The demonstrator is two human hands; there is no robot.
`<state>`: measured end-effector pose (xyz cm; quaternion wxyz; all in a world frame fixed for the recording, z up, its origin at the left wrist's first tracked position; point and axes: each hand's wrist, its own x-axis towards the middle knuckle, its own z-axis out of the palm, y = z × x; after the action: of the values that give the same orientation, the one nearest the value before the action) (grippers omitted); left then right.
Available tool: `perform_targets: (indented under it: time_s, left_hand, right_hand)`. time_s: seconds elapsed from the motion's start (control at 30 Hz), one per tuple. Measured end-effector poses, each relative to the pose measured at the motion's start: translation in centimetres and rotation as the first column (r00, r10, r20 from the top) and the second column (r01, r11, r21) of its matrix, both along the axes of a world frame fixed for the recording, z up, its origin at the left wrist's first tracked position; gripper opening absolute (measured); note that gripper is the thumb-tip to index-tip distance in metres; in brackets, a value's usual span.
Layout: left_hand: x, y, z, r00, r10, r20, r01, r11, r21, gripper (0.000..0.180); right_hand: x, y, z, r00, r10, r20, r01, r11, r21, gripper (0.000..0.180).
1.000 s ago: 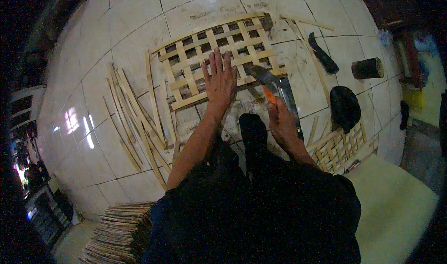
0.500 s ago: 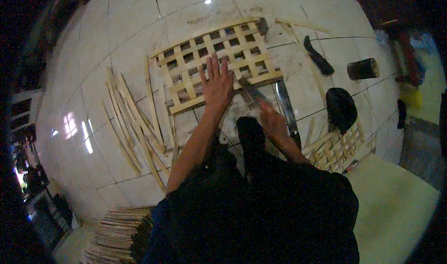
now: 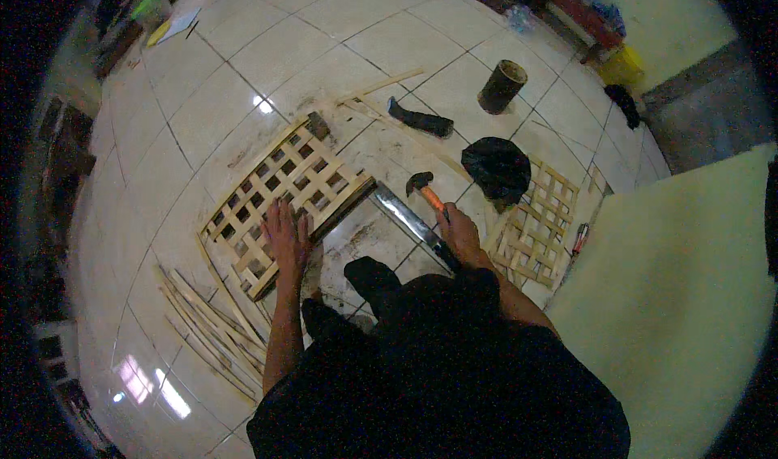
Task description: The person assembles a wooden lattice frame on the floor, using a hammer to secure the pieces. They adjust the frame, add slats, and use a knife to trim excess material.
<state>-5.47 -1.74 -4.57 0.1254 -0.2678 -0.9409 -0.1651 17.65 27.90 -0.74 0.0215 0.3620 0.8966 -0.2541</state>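
We press our left hand flat, fingers spread, on the bamboo lattice panel lying on the tiled floor, while our right hand grips an orange-handled hammer (head raised, just beside the panel).

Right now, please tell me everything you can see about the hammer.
The hammer has a dark metal-looking head and an orange handle. The right hand grips the handle's lower end, so the head points away from the person, above the tiled floor. It is beside a long grey bar and near the wooden lattice. Whether it touches the floor is unclear.
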Motion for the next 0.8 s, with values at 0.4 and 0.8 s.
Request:
perform_targets:
  time_s: [0.4,0.8]
  left_hand:
    - [4.1,-10.5,1.2,0.990,-0.134,0.049,0.126,0.982,0.141,0.040]
    - [4.4,-8.8,2.8,0.990,-0.143,0.010,0.140,0.977,0.162,0.029]
  right_hand:
    - [3.8,25.9,-7.5,0.995,0.047,0.084,-0.085,0.837,0.541,0.023]
    - [5.3,31.4,-14.0,0.978,0.210,0.005,-0.170,0.779,0.604,0.036]
